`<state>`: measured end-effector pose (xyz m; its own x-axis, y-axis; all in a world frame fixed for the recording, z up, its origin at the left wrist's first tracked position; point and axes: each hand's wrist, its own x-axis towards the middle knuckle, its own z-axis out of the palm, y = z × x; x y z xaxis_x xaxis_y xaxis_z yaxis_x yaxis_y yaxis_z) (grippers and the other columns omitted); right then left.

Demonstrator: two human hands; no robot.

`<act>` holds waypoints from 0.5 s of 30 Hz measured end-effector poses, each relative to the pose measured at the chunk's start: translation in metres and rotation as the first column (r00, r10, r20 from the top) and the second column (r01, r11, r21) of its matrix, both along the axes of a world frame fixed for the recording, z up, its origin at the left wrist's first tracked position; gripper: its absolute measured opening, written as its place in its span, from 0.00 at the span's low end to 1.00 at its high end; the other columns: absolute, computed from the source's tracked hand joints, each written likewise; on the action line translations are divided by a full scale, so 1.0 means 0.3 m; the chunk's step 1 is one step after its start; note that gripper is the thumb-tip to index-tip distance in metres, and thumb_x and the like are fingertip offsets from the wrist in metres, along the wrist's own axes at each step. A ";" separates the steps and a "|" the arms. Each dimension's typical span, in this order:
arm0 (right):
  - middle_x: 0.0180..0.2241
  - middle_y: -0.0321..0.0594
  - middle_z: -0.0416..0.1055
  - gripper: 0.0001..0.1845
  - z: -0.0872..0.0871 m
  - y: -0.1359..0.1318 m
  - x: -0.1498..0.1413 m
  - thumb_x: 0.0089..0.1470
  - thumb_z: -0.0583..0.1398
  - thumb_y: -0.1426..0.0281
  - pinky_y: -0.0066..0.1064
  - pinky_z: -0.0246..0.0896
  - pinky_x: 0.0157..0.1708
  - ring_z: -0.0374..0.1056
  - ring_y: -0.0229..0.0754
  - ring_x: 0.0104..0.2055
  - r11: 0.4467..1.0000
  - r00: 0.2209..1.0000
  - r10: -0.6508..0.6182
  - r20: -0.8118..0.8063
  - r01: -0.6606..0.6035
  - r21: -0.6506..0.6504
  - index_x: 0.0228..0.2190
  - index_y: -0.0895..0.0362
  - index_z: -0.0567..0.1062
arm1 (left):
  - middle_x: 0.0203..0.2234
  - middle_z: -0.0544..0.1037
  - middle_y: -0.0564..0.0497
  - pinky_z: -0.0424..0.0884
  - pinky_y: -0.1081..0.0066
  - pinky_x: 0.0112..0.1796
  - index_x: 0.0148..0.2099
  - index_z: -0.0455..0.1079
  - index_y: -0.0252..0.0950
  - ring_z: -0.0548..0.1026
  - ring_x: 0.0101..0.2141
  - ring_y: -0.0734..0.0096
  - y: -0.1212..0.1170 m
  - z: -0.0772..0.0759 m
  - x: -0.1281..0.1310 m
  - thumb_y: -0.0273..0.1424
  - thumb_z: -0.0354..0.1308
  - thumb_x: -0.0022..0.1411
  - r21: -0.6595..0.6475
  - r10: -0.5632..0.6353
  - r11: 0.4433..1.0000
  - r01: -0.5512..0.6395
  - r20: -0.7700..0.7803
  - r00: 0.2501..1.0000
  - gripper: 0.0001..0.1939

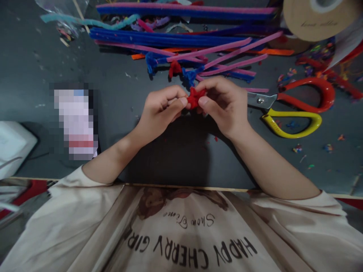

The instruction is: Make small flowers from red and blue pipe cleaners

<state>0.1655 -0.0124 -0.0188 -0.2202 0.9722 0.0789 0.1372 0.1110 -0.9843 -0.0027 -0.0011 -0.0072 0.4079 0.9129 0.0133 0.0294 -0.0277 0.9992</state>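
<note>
A small twisted piece of red pipe cleaner (195,97) hangs just above the dark grey table (119,98), pinched from both sides. My left hand (161,111) closes thumb and fingers on its left end. My right hand (224,104) grips its right end, fingers curled round it. Both forearms rest across the table's near edge. Just beyond the hands lie another red twisted piece (175,68) and blue twisted pieces (189,75).
Long blue, pink, purple and orange pipe cleaners (170,37) lie in a pile at the back. Scissors (295,107) with red and yellow handles lie right of my right hand. A ribbon spool (317,19) stands far right. A white object (13,145) sits at left. Small coloured scraps dot the right side.
</note>
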 end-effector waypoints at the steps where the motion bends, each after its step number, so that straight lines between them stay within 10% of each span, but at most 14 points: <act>1: 0.28 0.33 0.68 0.15 -0.001 -0.001 0.001 0.54 0.57 0.56 0.25 0.62 0.26 0.63 0.29 0.25 1.000 1.000 0.004 0.003 -0.004 0.013 0.36 0.54 0.71 | 0.11 0.59 0.60 0.50 0.79 0.15 0.26 0.65 0.36 0.54 0.13 0.87 0.001 0.001 0.000 0.35 0.55 0.60 -0.018 0.007 1.000 -0.007 -0.008 1.000 0.12; 15: 0.28 0.32 0.70 0.13 -0.001 0.003 -0.004 0.54 0.58 0.57 0.25 0.63 0.25 0.65 0.29 0.25 1.000 1.000 0.003 -0.012 -0.003 0.009 0.36 0.54 0.72 | 0.12 0.62 0.60 0.53 0.81 0.16 0.27 0.64 0.35 0.58 0.13 0.88 0.000 -0.016 0.005 0.33 0.53 0.60 0.035 0.051 0.998 -0.050 -0.023 0.998 0.11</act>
<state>0.1644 -0.0116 -0.0191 -0.2218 0.9709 0.0900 0.1247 0.1198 -0.9849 -0.0013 -0.0011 -0.0121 0.3615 0.9317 0.0362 0.0557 -0.0603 0.9966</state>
